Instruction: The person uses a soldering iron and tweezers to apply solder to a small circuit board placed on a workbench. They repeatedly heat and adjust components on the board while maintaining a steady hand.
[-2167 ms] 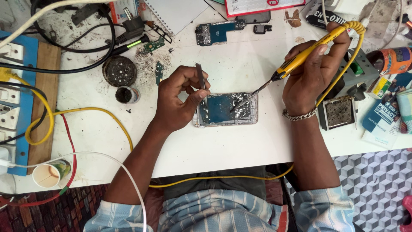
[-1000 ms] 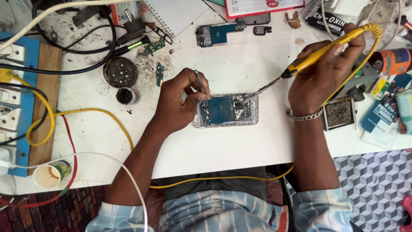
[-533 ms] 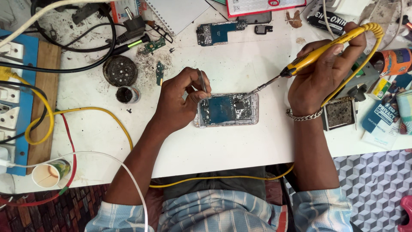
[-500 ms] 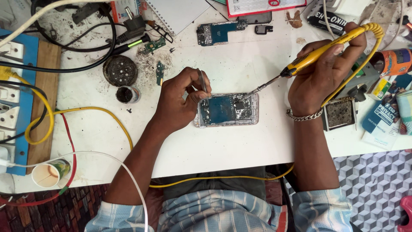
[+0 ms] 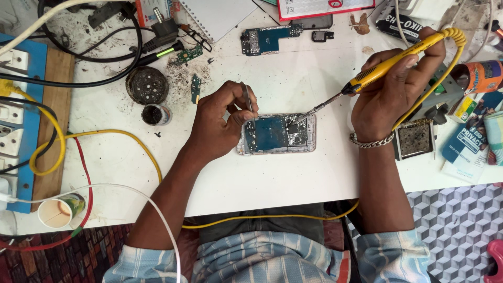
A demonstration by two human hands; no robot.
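Observation:
An opened phone (image 5: 277, 134) with its blue circuit board exposed lies on the white table (image 5: 272, 178). My left hand (image 5: 220, 123) rests at the phone's left end and pinches thin metal tweezers (image 5: 247, 102), whose tips point down onto the board. My right hand (image 5: 395, 84) grips a yellow soldering iron (image 5: 387, 65) by its handle. The iron's tip touches the board near the phone's upper right part. A yellow cord runs from the iron's handle round my wrist.
A loose circuit board (image 5: 270, 39) lies at the back. A round dark tin (image 5: 147, 85) and a small pot (image 5: 154, 114) stand left of the phone. A blue power strip (image 5: 15, 126), cables, a paper cup (image 5: 55, 212) and a sponge tray (image 5: 414, 139) crowd the sides.
The soldering iron's tip has shifted slightly over the board's right part. My left hand keeps the tweezers on the board at the phone's left end.

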